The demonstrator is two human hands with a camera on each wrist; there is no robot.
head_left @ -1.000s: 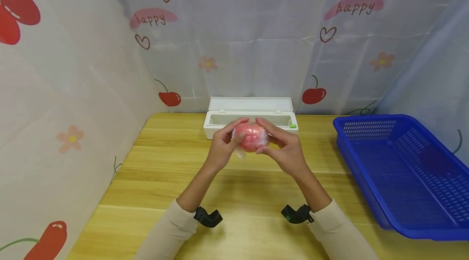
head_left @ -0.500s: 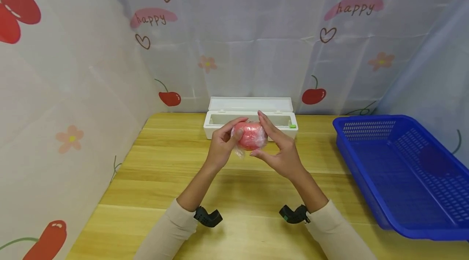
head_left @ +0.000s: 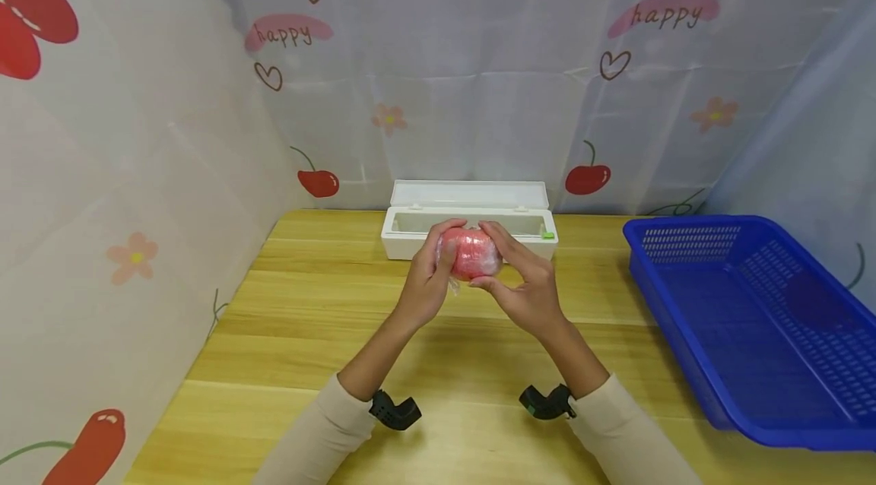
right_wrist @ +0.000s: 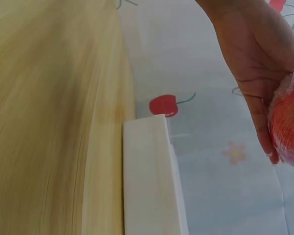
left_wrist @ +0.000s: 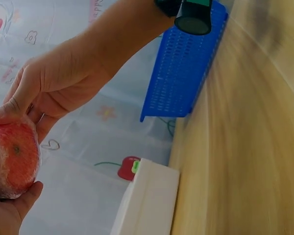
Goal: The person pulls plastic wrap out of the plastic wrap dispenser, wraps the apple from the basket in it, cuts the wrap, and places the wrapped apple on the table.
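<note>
An apple (head_left: pixel 474 253), red and wrapped in cling film, is held up above the table between both hands. My left hand (head_left: pixel 426 283) grips its left side, with the thumb across the front. On the other side my right hand (head_left: pixel 530 289) holds the apple, fingers at the top and thumb underneath. A loose bit of film hangs below it near the left thumb. In the left wrist view the wrapped apple (left_wrist: pixel 14 156) shows a dark spot on its end. The right wrist view has the apple (right_wrist: pixel 290 120) at its edge, with most of my right hand out of frame.
Behind the hands, a long white box (head_left: pixel 404 248) with its lid (head_left: pixel 468 194) raised stands at the table's back edge. A small green piece (head_left: pixel 548 235) sits on its right end. A blue plastic basket (head_left: pixel 674 344) stands at the right. Printed curtains surround the wooden table (head_left: pixel 301 318).
My right fingers lifted off the apple half a second ago and now press on its top again. My left hand has shifted slightly right, its thumb now more upright.
</note>
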